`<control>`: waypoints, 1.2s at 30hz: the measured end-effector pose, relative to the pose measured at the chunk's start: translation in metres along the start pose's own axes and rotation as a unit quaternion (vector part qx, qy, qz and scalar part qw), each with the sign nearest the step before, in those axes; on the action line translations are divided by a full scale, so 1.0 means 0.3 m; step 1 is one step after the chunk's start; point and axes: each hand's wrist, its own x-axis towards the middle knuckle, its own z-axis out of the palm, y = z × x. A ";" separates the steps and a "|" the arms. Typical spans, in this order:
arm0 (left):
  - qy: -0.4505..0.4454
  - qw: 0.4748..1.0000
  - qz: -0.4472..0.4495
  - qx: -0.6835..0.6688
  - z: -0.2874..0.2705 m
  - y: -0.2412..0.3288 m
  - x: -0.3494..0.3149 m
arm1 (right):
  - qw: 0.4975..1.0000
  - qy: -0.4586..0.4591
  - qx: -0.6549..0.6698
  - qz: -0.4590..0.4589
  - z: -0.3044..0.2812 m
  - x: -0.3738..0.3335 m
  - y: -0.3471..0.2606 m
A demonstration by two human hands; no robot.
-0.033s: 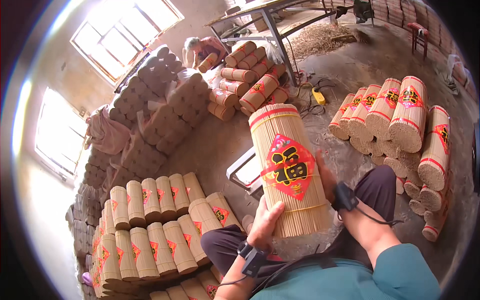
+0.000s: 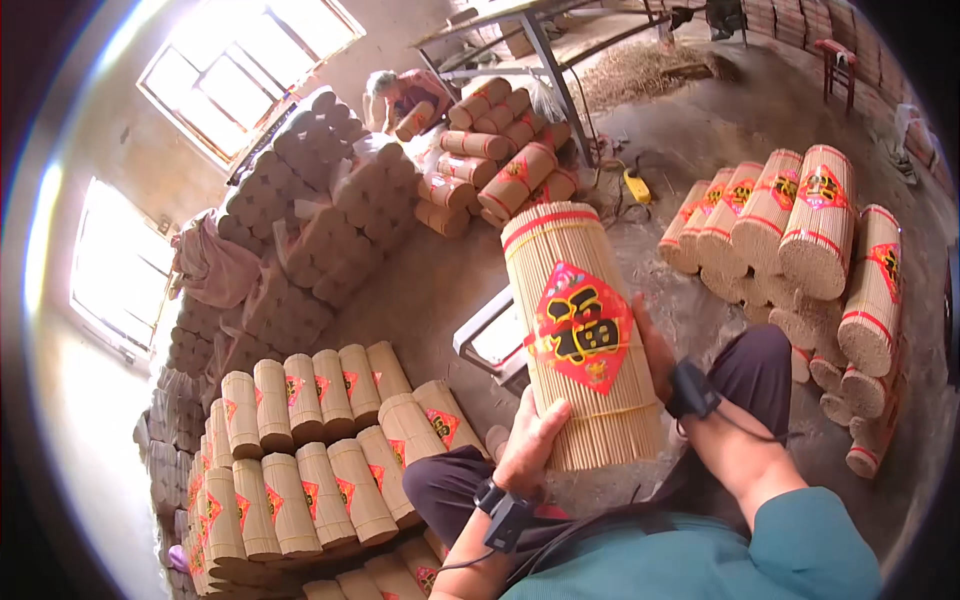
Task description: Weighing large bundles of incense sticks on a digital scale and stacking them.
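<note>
Tan sticks: one thick bundle [image 2: 583,338] held up in front of the lap, tilted, top end leaning left in the view. Red band [image 2: 552,220] near the top, yellowish bands around it too.
Label: red diamond [image 2: 603,345] on the bundle's front, black character edged in yellow, facing the person.
Left hand: left hand [image 2: 525,445] gripping the lower left side, thumb across the front, other fingers partly hidden.
Right hand: right hand [image 2: 652,350] clasping the right side, fingers mostly hidden behind.
Wrists: black strap with a small box on each, thin cable attached.
Clothes: teal shirt [image 2: 680,560], dark trousers [image 2: 755,370], knees apart either side of the bundle.
Behind bundle: metal frame [image 2: 478,345] with pale top, partly covered by it.
Left stack: rows of labelled bundles [image 2: 298,512], beside the left knee.
Right stack: red-banded bundles [image 2: 815,245] piled up, round ends showing.
Back pile: more bundles [image 2: 475,145] heaped loosely near a table [image 2: 543,62]; co-worker [image 2: 415,92] bent over just left of it.
Wall side: tall grey-brown stack [image 2: 320,215] partly under clear plastic, pinkish cloth [image 2: 215,265] on it, below a bright window [image 2: 250,75].
Floor: yellow power strip [image 2: 636,187], straw heap [image 2: 635,82], red stool [image 2: 836,65] farther off.
</note>
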 end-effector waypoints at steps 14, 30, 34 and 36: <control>-0.024 0.993 0.061 0.102 0.048 -0.096 -0.026 | 0.963 -0.230 0.088 -0.112 0.201 0.070 0.014; -0.024 0.849 0.245 -0.469 -0.130 0.098 0.090 | 0.805 -0.202 -0.542 -0.135 -0.029 -0.062 -0.071; 0.028 0.843 0.152 -0.516 -0.232 0.049 0.062 | 0.920 -0.076 -0.356 0.145 0.007 0.053 -0.094; 0.034 0.851 0.119 -0.510 -0.273 -0.006 0.053 | 0.945 -0.072 -0.252 0.194 0.000 0.073 -0.069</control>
